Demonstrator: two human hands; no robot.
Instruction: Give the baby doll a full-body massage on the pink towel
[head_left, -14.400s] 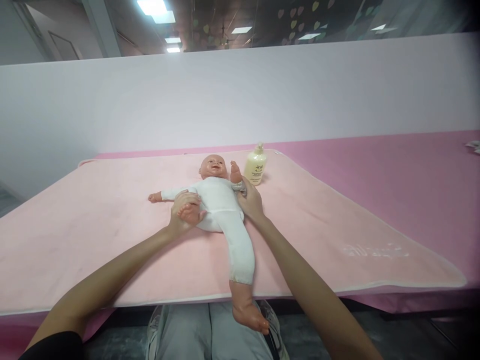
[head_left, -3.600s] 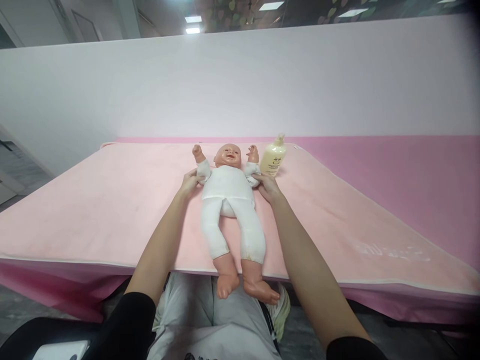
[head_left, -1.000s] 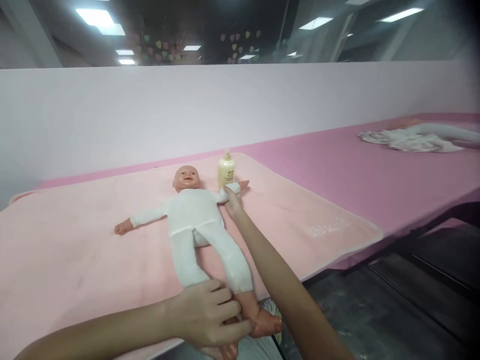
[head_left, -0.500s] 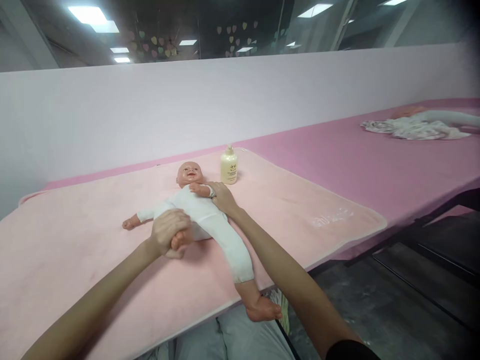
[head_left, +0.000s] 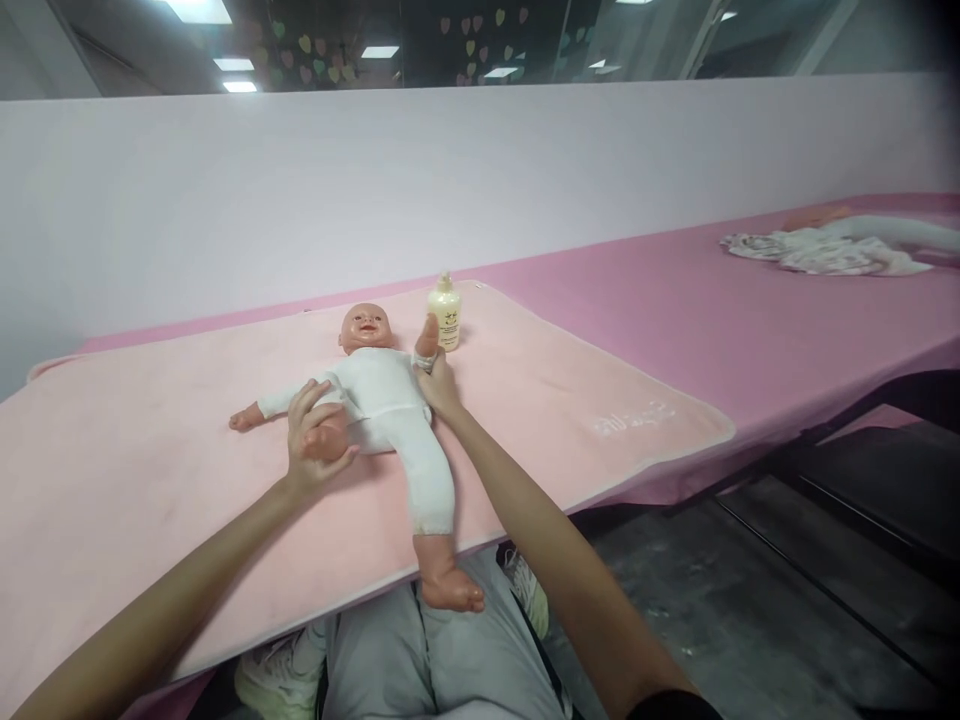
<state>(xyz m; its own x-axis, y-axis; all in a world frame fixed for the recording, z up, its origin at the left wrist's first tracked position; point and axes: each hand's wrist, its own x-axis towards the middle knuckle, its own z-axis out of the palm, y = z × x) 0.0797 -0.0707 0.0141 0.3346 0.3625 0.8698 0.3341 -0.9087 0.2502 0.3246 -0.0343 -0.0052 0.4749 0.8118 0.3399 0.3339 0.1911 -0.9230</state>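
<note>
A baby doll in a white bodysuit lies on its back on a pink towel, head toward the wall. My left hand is wrapped round the doll's bent leg near the foot. Gripped at the wrist in my right hand, the doll's arm points upward, its small hand raised. The doll's other leg stretches over the towel's front edge, and its other arm lies out to the side. Just behind the raised doll hand stands a pale yellow pump bottle.
The towel covers part of a long pink table along a white wall. At the far right lie a crumpled white cloth and another white-clothed shape. My legs are below the front edge.
My right hand has lifted the doll's arm off its chest to point upward. The bent leg has moved left with my left hand, and the straight leg has swung left. The view has tilted down.
</note>
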